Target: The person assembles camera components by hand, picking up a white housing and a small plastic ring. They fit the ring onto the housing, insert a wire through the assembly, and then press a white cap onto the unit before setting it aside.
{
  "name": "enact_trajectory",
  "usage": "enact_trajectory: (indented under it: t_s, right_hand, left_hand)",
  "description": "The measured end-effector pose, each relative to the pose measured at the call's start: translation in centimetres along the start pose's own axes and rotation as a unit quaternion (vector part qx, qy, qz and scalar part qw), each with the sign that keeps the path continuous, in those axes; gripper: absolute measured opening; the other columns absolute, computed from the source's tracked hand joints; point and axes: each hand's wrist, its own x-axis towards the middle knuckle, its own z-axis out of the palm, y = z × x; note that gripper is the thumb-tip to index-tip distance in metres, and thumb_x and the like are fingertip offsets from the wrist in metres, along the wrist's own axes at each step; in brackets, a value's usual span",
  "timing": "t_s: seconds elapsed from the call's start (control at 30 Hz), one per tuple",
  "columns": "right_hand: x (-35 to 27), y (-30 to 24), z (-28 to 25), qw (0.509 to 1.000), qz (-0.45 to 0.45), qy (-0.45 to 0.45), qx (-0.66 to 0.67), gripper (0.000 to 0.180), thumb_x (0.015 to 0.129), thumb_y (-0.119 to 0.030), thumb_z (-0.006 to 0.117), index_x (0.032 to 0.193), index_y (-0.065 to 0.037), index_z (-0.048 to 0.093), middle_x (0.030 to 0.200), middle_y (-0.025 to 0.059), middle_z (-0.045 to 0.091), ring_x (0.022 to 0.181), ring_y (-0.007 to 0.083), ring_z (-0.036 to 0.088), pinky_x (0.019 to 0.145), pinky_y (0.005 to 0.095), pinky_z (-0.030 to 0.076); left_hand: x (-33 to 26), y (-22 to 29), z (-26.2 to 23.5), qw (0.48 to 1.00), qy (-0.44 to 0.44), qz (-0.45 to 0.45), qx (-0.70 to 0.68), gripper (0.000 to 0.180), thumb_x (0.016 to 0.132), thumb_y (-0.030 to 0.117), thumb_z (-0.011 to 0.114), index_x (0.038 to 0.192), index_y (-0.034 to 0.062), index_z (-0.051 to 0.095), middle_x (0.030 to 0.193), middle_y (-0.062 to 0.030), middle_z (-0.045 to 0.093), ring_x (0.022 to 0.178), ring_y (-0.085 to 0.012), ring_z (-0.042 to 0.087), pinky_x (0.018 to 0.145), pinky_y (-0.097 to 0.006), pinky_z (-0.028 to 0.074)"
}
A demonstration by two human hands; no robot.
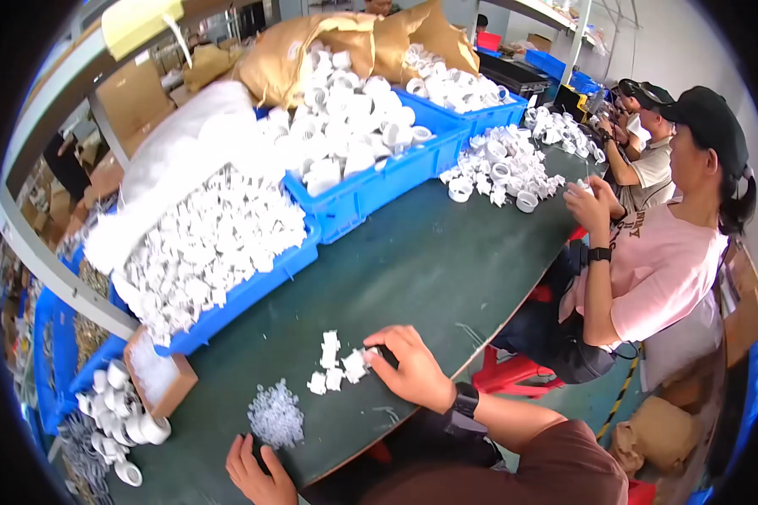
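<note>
My right hand (411,370), a dark band on its wrist, is over the green table with thumb and forefinger closed about a small white plastic piece (370,353). Several similar white pieces (330,347) lie in a loose cluster just left of those fingers. My left hand (259,473) rests at the table's near edge, fingers apart and holding nothing. Right above it is a small heap of translucent bluish plastic bits (275,415). The exact shape of the piece at my right fingertips is partly hidden.
Blue bins (379,181) of white plastic parts line the far side. An open cardboard box (162,376) and white rings (126,417) with dark grey parts stand at the left. More white parts (501,164) are heaped before a co-worker in pink (661,261) at the right.
</note>
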Motion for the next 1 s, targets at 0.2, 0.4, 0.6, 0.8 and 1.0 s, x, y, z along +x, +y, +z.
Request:
enact_trajectory:
  t_s: [0.2,0.4,0.6,0.8,1.0]
  right_hand:
    - [-0.3,0.3,-0.6,1.000,0.010,0.018,-0.001,0.017,0.093,-0.015,0.073,0.107,-0.006,0.071,0.104,0.0108,0.070,0.101,0.0321,0.063,0.090,0.0392,0.051]
    - [-1.1,0.0,-0.7,1.000,-0.008,0.016,-0.003,0.017,0.092,-0.014,0.073,0.104,-0.003,0.071,0.102,0.0116,0.070,0.099,0.0319,0.063,0.088,0.0394,0.050]
    - [-0.7,0.8,-0.1,1.000,-0.017,0.016,-0.009,0.018,0.093,-0.014,0.073,0.106,-0.002,0.069,0.104,0.0117,0.070,0.100,0.0314,0.063,0.088,0.0387,0.050]
    - [0.1,0.8,-0.9,0.993,0.039,-0.002,0.115,0.021,0.095,-0.008,0.071,0.114,-0.001,0.065,0.117,0.0136,0.063,0.107,0.0244,0.064,0.091,0.0340,0.052]
    - [4.6,4.4,-8.7,0.941,-0.023,0.159,-0.297,0.055,0.086,-0.022,0.081,0.134,-0.009,0.057,0.130,0.0157,0.057,0.125,0.0384,0.049,0.107,0.0492,0.038]
  left_hand:
    - [0.1,0.7,1.0,1.000,0.005,-0.019,0.013,0.028,0.099,0.018,0.062,0.120,0.0005,0.065,0.125,-0.0207,0.063,0.119,-0.0410,0.056,0.102,-0.050,0.042]
    - [-1.0,1.0,0.4,0.999,0.020,-0.033,0.015,0.029,0.094,0.021,0.066,0.118,0.0037,0.067,0.126,-0.0166,0.063,0.119,-0.0374,0.056,0.102,-0.049,0.042]
    - [-0.6,0.3,0.8,1.000,-0.003,-0.016,0.020,0.030,0.093,0.019,0.067,0.120,0.0044,0.066,0.127,-0.0151,0.063,0.119,-0.0357,0.056,0.102,-0.047,0.042]
    - [0.2,0.1,1.1,0.999,0.010,0.006,0.040,0.027,0.097,0.017,0.063,0.121,0.0042,0.066,0.128,-0.0142,0.064,0.119,-0.0360,0.057,0.102,-0.047,0.043]
    - [-0.1,0.1,1.1,0.999,0.013,0.013,0.037,0.025,0.098,0.016,0.062,0.119,0.0042,0.067,0.127,-0.0141,0.065,0.117,-0.0358,0.059,0.100,-0.046,0.044]
